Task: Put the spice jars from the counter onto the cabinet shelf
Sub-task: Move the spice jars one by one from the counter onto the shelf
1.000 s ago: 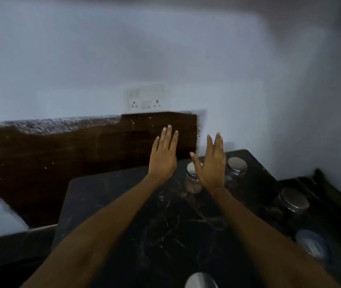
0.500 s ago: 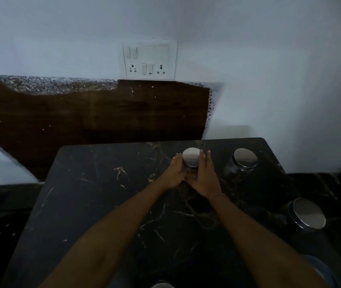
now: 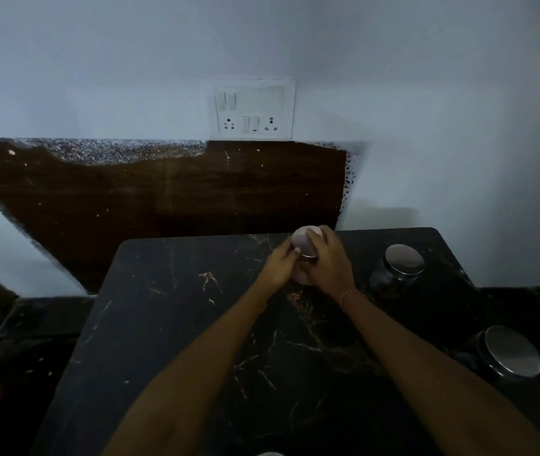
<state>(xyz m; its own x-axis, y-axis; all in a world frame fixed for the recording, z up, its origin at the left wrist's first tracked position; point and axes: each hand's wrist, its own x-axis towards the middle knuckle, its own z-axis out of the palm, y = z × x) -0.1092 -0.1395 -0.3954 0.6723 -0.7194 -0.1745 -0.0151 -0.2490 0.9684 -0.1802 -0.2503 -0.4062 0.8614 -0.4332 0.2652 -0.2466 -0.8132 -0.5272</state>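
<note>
My left hand point(image 3: 280, 263) and right hand point(image 3: 329, 264) both wrap around a pale spice jar point(image 3: 304, 250) with a metal lid, near the back edge of the dark marbled surface point(image 3: 169, 324). Two dark jars point(image 3: 397, 269) point(image 3: 505, 357) stand off to my right, well apart.

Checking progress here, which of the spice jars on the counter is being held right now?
The pale jar near the counter's back edge, gripped by the left hand and right hand. The two dark jars stand untouched.
</note>
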